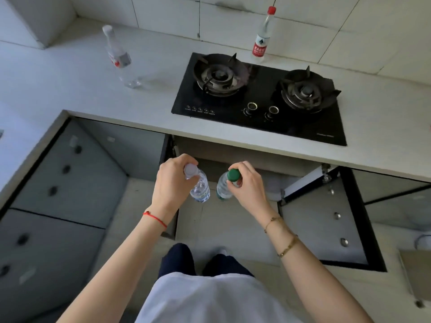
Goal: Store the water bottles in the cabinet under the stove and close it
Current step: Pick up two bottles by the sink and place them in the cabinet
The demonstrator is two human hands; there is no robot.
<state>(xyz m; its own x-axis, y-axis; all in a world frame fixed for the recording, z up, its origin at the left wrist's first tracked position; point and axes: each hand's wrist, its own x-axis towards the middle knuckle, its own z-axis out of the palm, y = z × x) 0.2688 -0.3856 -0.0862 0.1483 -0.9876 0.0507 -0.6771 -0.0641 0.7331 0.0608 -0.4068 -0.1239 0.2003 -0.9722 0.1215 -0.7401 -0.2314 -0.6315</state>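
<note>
My left hand [172, 180] grips a clear white-capped water bottle [200, 188] by its neck. My right hand [245, 183] grips a green-capped water bottle [222, 188] the same way. Both bottles hang upright side by side in front of the open cabinet [233, 157] under the black stove [258, 96]. The cabinet's right door [324, 220] is swung wide open; its left door [166, 183] shows edge-on. Two more bottles stand on the counter: a clear white-capped bottle [119, 58] at the left, and a red-capped, red-labelled bottle [262, 38] behind the stove.
The white countertop [70, 78] overhangs the cabinet opening. Grey cabinet fronts [70, 173] with round knobs run along the left. My legs [203, 262] stand on the tiled floor just before the opening. Another mirrored door [394, 199] lies to the right.
</note>
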